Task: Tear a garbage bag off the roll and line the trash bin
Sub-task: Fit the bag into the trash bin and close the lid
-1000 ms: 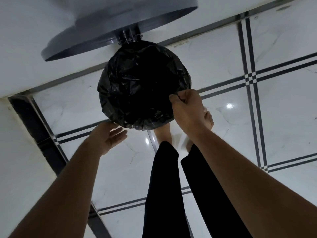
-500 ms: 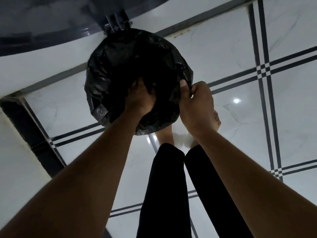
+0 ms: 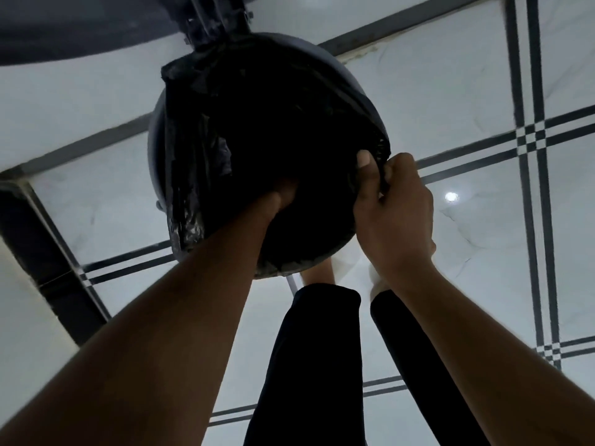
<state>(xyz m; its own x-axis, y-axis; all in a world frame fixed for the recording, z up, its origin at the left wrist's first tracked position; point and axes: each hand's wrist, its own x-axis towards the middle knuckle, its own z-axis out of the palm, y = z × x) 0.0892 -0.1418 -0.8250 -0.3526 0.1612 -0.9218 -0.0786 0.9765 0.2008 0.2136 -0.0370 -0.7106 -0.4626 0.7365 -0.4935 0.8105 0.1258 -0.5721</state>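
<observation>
A round grey trash bin (image 3: 352,77) stands on the floor below me with a black garbage bag (image 3: 199,162) in its mouth. The bag's glossy edge drapes over the left and near rim. My left hand (image 3: 280,197) is plunged down inside the bag, and its fingers are lost in the dark. My right hand (image 3: 392,207) pinches the bag's edge at the bin's right rim, with the thumb on the inner side.
The bin's grey lid (image 3: 64,33) stands open at the top left, joined by a dark hinge (image 3: 219,17). White floor tiles with dark stripes (image 3: 531,140) surround the bin. My legs in black trousers (image 3: 309,365) stand just behind it. A dark baseboard (image 3: 38,239) runs along the left.
My left hand moved from beside the bin's near-left edge into the bag and pushed deeper. My right hand kept its hold on the right edge. The view moved closer to the bin.
</observation>
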